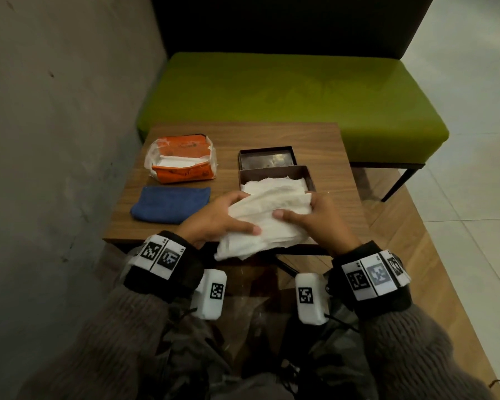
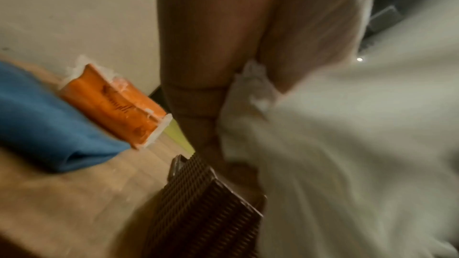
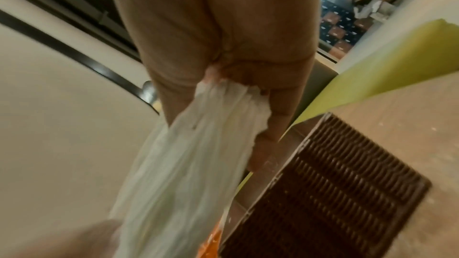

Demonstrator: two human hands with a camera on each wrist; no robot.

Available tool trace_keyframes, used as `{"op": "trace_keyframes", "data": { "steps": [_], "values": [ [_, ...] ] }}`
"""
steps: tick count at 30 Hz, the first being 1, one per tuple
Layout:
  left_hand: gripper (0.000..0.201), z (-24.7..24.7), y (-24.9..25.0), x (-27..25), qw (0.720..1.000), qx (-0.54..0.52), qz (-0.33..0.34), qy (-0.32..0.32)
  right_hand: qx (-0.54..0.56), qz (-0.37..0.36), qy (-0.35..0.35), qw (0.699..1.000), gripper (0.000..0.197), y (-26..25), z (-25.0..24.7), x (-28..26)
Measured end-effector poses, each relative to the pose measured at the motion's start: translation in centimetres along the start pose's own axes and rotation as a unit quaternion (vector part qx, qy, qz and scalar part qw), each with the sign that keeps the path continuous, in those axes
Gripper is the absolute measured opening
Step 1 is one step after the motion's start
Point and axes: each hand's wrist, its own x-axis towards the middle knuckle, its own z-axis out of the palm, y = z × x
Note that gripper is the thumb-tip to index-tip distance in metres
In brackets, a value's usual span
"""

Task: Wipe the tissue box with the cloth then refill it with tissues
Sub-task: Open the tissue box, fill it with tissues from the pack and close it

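A stack of white tissues (image 1: 267, 215) hangs over the near wall of the dark brown tissue box (image 1: 308, 176), its far end lying inside. My left hand (image 1: 223, 216) grips the stack's left side, thumb on top. My right hand (image 1: 315, 215) grips its right side, thumb laid across the top. The left wrist view shows the tissues (image 2: 347, 144) beside the box's woven wall (image 2: 206, 203). In the right wrist view my fingers (image 3: 280, 109) pinch the bunched tissues (image 3: 193, 154) next to the box (image 3: 335, 193). The blue cloth (image 1: 171, 204) lies folded left of my left hand.
The box's lid (image 1: 267, 159) lies upside down just behind the box. An opened orange tissue pack (image 1: 181, 161) sits at the wooden table's (image 1: 272, 134) back left. A green bench (image 1: 295, 90) stands behind the table, and a grey wall (image 1: 55, 111) runs along the left.
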Motion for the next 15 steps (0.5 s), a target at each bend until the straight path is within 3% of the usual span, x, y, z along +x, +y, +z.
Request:
{"op": "trace_keyframes", "data": {
  "steps": [1, 3, 6, 9, 12, 15],
  "values": [
    [0.058, 0.2, -0.5, -0.1, 0.995, -0.089, -0.013, 0.036, 0.032, 0.01, 0.013, 0.999, 0.033, 0.4, -0.1, 0.0],
    [0.054, 1.3, -1.2, -0.4, 0.96, -0.264, -0.029, 0.084, 0.078, 0.029, 0.03, 0.996, 0.044, 0.8, 0.5, -0.1],
    [0.045, 3.4, -1.7, -0.5, 0.91, -0.392, -0.037, 0.131, 0.104, 0.042, 0.04, 0.993, 0.051, 1.3, 1.6, -0.1],
    [0.039, 4.1, -1.7, -0.1, 0.911, -0.369, -0.027, 0.181, 0.106, 0.051, 0.045, 0.992, 0.051, 1.5, 1.7, 0.1],
    [0.036, 4.7, -1.3, 0.8, 0.933, -0.317, -0.028, 0.167, 0.062, 0.065, 0.019, 0.996, 0.041, 1.0, 1.7, 0.4],
    [0.039, 4.5, -0.3, 2.2, 0.945, -0.269, -0.028, 0.185, 0.04, 0.068, 0.06, 0.995, 0.036, 0.5, 1.2, 1.4]
  ]
}}
